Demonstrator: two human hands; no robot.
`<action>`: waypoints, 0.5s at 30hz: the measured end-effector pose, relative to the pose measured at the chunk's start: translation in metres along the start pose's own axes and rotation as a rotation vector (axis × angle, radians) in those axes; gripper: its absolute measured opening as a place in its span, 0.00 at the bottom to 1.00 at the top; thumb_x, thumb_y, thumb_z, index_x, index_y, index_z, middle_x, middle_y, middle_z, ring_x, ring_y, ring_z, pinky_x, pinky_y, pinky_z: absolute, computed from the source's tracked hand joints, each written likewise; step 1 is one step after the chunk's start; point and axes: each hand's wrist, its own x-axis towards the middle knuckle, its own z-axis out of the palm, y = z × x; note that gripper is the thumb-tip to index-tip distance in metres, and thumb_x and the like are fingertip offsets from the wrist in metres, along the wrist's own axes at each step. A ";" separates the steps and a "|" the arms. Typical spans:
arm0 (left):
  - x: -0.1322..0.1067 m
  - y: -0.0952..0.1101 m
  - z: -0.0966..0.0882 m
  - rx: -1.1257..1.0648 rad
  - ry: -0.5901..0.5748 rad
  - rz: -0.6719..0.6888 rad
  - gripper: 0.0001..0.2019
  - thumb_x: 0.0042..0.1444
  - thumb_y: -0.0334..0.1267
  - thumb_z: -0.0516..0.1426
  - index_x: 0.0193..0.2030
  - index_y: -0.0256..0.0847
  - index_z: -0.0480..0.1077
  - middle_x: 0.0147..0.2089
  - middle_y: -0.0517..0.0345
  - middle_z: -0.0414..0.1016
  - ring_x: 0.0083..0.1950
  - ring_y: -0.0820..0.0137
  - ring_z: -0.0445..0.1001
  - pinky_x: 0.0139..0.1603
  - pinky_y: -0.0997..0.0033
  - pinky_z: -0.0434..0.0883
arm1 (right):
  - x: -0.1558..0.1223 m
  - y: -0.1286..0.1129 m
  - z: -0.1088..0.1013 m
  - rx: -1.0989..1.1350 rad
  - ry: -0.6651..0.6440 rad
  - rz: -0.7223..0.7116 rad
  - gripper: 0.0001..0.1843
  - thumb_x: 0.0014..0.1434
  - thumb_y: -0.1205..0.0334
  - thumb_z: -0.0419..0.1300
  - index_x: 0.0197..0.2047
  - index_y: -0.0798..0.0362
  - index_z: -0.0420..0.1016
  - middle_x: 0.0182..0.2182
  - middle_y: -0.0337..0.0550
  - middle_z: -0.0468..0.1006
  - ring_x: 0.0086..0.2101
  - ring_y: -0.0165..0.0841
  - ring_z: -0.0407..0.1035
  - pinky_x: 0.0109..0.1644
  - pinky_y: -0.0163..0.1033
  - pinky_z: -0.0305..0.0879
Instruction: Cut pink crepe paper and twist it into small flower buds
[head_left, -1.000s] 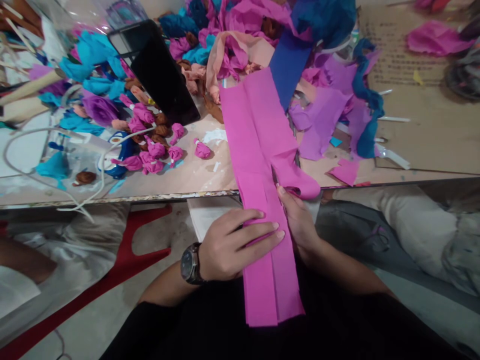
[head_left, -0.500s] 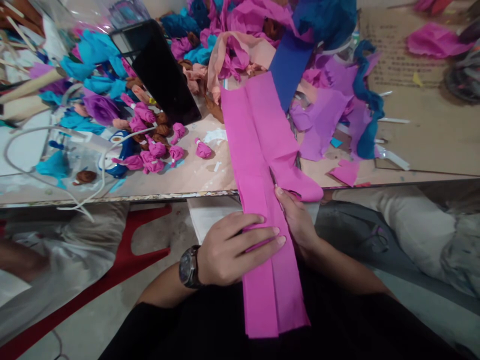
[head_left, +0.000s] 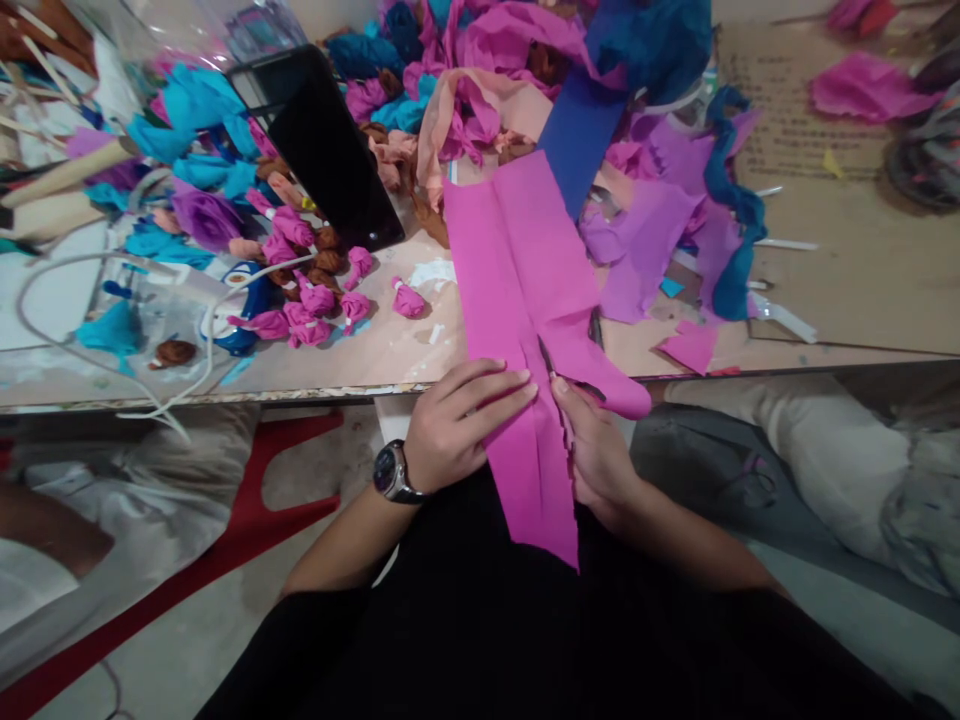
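Note:
A long sheet of pink crepe paper (head_left: 517, 260) runs from the tabletop down over the table edge to my lap, with a lengthwise cut and a strip curling off to the right. My left hand (head_left: 469, 415), a watch on its wrist, grips the sheet's left side; its fingers lie on top and its thumb is hidden. In my right hand (head_left: 596, 445) is a pair of scissors (head_left: 546, 358), largely covered by the hand and the paper. Their dark blades show at the cut, apart from each other, with paper between them.
A black phone (head_left: 326, 150) stands tilted behind small pink crepe paper buds (head_left: 307, 300). Crumpled blue, purple and peach paper lies at the back. A white cable (head_left: 97, 255) loops on the left. Cardboard (head_left: 847, 250) lies on the right. People sit on both sides.
My left hand has slid up the pink paper toward the table edge. The paper's lower end has drawn up and folded narrower. My right hand stays at the cut with the scissors.

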 end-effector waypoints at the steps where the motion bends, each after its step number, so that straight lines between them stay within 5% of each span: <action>1: 0.001 0.000 0.000 -0.018 -0.008 0.005 0.20 0.71 0.34 0.62 0.68 0.46 0.76 0.62 0.51 0.85 0.66 0.60 0.80 0.66 0.51 0.82 | 0.001 0.000 0.000 0.003 0.007 -0.001 0.17 0.57 0.44 0.75 0.40 0.45 0.80 0.27 0.36 0.81 0.42 0.42 0.81 0.48 0.48 0.79; 15: 0.002 0.000 0.001 -0.042 -0.006 0.031 0.19 0.70 0.34 0.63 0.66 0.39 0.77 0.61 0.46 0.85 0.67 0.57 0.79 0.67 0.51 0.82 | 0.006 0.003 -0.004 0.048 0.032 -0.011 0.21 0.53 0.47 0.79 0.43 0.47 0.81 0.41 0.42 0.87 0.53 0.45 0.81 0.57 0.51 0.79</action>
